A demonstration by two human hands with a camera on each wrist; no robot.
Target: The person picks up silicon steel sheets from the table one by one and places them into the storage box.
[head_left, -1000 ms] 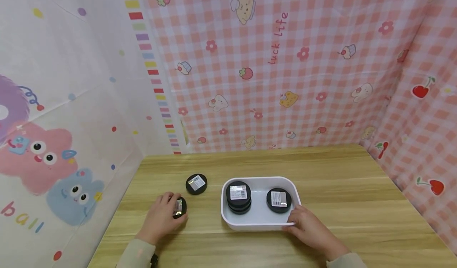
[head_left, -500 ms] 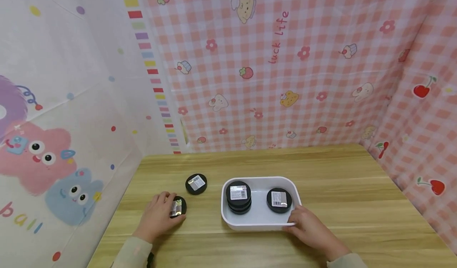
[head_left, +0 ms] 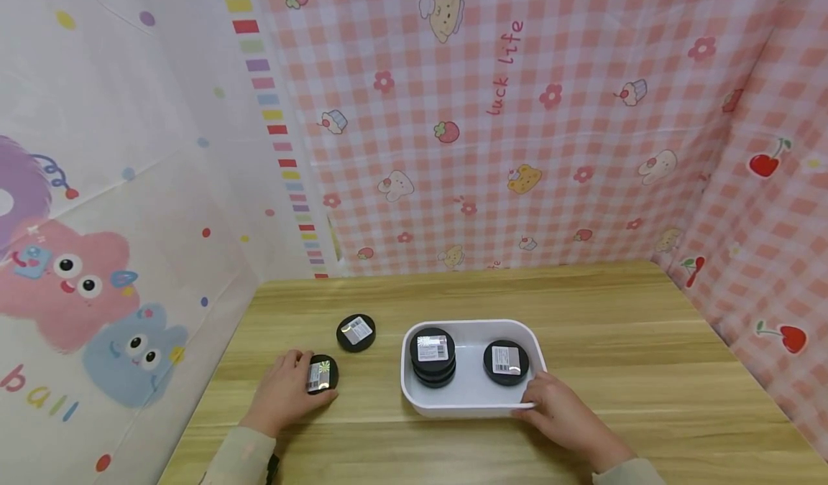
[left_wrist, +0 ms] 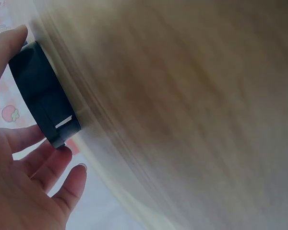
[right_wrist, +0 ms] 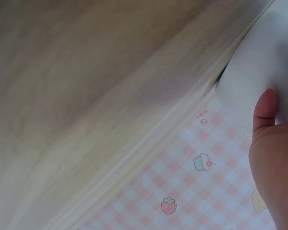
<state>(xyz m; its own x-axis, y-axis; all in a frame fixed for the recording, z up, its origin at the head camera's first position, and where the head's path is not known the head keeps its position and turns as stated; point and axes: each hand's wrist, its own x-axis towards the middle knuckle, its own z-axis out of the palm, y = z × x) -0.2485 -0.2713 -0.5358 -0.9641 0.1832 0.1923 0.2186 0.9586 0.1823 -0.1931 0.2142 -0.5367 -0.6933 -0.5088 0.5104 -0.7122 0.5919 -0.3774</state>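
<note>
A pink gingham curtain [head_left: 485, 147] hangs behind a wood-grain tabletop [head_left: 634, 370], on which a white rounded-corner bin [head_left: 479, 405] lies with its long axis running left to right. The right hand [head_left: 564, 412] grips its near right corner; the left hand [head_left: 279, 395] pinches a labelled black disc [head_left: 323, 375] between thumb and fingers, out to the bin's left with wood between. The bin's left short end faces that disc, and just inside it stands a disc stack [head_left: 433, 359]; a single disc [head_left: 506, 363] lies toward the right end. A loose disc [head_left: 356, 333] sits beyond the left hand. The head view shows the held disc's labelled face uppermost; the left wrist view adds its dark side wall, but whether it touches the wood is unclear. The right wrist view shows the thumb against the bin's outer wall.
</note>
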